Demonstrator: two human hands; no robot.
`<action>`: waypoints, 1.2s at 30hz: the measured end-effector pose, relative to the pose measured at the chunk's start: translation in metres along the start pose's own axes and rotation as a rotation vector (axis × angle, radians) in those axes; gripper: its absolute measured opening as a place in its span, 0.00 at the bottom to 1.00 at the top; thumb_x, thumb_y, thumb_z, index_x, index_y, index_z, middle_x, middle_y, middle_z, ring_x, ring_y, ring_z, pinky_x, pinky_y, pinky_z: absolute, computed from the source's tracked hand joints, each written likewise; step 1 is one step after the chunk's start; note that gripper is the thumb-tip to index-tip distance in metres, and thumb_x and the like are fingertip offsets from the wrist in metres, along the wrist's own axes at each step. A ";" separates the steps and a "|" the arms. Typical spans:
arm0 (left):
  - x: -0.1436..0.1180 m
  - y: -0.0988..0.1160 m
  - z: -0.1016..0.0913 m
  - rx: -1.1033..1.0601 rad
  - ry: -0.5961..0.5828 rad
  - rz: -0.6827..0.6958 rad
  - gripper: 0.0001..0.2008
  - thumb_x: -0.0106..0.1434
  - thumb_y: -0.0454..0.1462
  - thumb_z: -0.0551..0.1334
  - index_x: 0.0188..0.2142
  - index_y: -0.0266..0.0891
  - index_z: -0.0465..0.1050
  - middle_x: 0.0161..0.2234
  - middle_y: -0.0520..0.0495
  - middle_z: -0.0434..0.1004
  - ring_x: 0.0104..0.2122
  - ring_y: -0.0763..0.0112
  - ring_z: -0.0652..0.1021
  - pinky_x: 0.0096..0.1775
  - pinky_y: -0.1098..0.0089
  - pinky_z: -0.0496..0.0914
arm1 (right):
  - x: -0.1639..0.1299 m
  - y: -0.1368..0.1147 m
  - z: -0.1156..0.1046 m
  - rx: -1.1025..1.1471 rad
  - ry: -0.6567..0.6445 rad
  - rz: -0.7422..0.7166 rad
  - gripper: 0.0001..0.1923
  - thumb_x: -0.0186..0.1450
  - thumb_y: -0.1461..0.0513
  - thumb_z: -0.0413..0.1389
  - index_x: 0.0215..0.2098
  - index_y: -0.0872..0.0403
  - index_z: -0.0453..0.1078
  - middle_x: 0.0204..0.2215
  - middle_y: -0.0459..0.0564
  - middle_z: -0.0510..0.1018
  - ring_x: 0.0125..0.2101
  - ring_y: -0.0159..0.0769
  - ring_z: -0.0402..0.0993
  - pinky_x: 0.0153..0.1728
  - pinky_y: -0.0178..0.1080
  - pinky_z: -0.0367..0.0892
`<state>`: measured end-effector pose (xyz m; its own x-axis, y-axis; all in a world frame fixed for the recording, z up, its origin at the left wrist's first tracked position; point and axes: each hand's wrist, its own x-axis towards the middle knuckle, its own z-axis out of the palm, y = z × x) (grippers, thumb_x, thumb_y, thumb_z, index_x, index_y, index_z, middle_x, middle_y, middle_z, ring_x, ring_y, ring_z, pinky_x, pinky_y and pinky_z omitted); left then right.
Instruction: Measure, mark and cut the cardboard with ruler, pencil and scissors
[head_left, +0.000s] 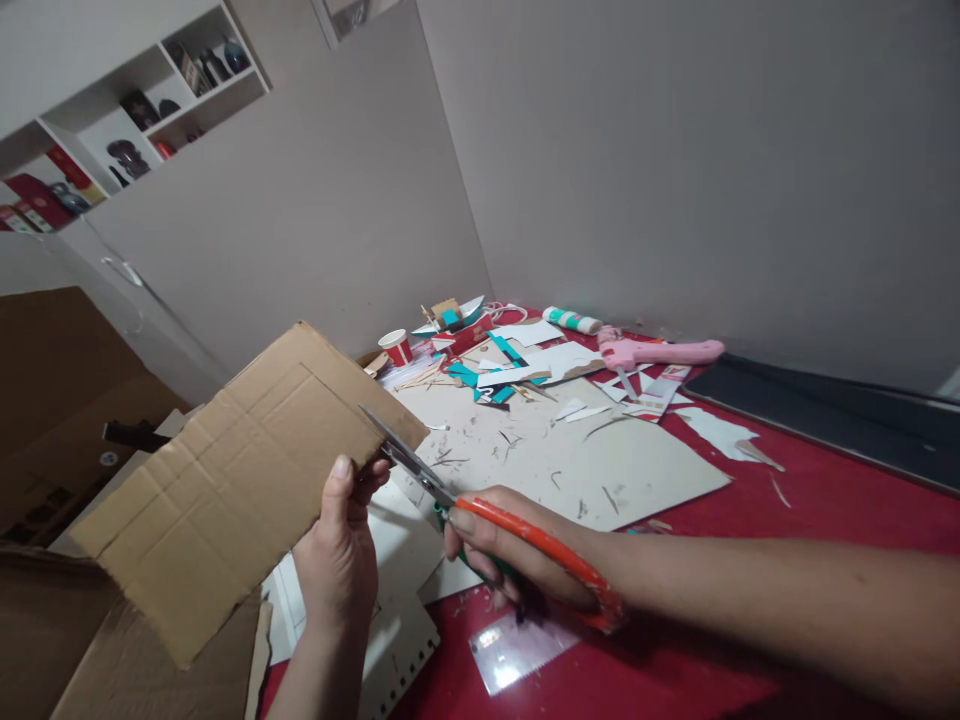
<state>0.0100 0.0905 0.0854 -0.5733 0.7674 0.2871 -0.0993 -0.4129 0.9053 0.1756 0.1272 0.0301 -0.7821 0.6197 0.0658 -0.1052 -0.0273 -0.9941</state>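
Observation:
My left hand (341,540) grips the lower edge of a brown cardboard sheet (217,470), thumb on the near face and fingers behind. Faint lines and creases run across the sheet, which is held up at a tilt. In my right hand (502,545) is a pair of scissors (540,540) with orange-red on the handle. Their blades lie across the sheet's right end, one in front of the cardboard, close to my left fingertips. Part of the handle is hidden by my right fingers.
White board (622,460) with scraps lies on the red table (810,530). A pink glue gun (667,351), a paper cup (396,347) and a green-white bottle (571,320) stand or lie behind. A clear ruler (517,650) is near the front; cardboard boxes (67,370) are at left.

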 end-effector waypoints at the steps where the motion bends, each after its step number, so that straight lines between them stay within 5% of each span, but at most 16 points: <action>1: 0.001 0.000 0.000 -0.002 -0.002 0.000 0.08 0.56 0.42 0.71 0.28 0.39 0.81 0.26 0.51 0.83 0.30 0.69 0.83 0.43 0.68 0.75 | 0.000 -0.001 0.000 -0.004 -0.002 -0.003 0.38 0.58 0.29 0.47 0.31 0.55 0.64 0.18 0.39 0.62 0.15 0.23 0.60 0.16 0.29 0.62; 36: -0.001 0.008 0.003 -0.102 -0.047 0.062 0.08 0.51 0.39 0.75 0.30 0.39 0.82 0.26 0.54 0.83 0.26 0.72 0.82 0.36 0.72 0.78 | -0.004 0.001 0.006 0.050 0.014 -0.130 0.31 0.63 0.35 0.51 0.25 0.53 0.61 0.09 0.35 0.58 0.09 0.23 0.55 0.10 0.28 0.54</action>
<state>0.0122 0.0877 0.0933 -0.5421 0.7602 0.3582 -0.1481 -0.5060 0.8497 0.1746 0.1200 0.0291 -0.7510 0.6317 0.1921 -0.2359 0.0150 -0.9717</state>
